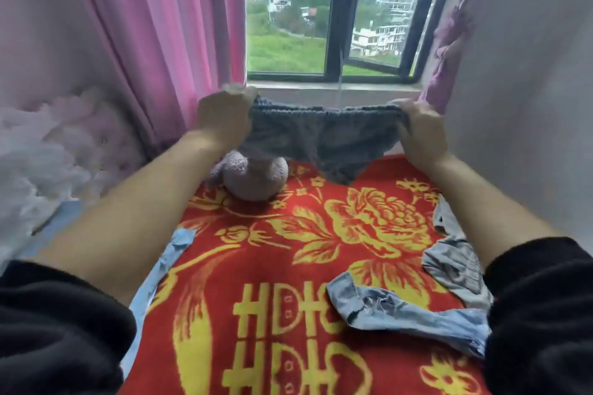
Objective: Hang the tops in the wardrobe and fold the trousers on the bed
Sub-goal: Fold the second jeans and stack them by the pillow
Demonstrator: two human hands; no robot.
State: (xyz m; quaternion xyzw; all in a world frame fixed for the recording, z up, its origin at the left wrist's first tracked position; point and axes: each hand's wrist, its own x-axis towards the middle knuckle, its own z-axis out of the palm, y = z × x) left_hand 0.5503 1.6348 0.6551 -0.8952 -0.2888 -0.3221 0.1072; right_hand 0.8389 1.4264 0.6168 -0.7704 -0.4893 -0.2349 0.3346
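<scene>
I hold a pair of grey-blue trousers up by the elastic waistband, stretched out above the far end of the bed. My left hand grips the waistband's left end and my right hand grips its right end. The fabric hangs down in a bunch between them, its lowest point just above the red and gold blanket. A pair of light blue ripped jeans lies crumpled on the blanket at the right. A grey garment lies beside it, partly under my right arm.
A lilac plush toy sits on the bed under the held trousers. Pink curtains flank a window beyond the bed. White fluffy bedding lies at the left. A light blue sheet shows along the blanket's left edge.
</scene>
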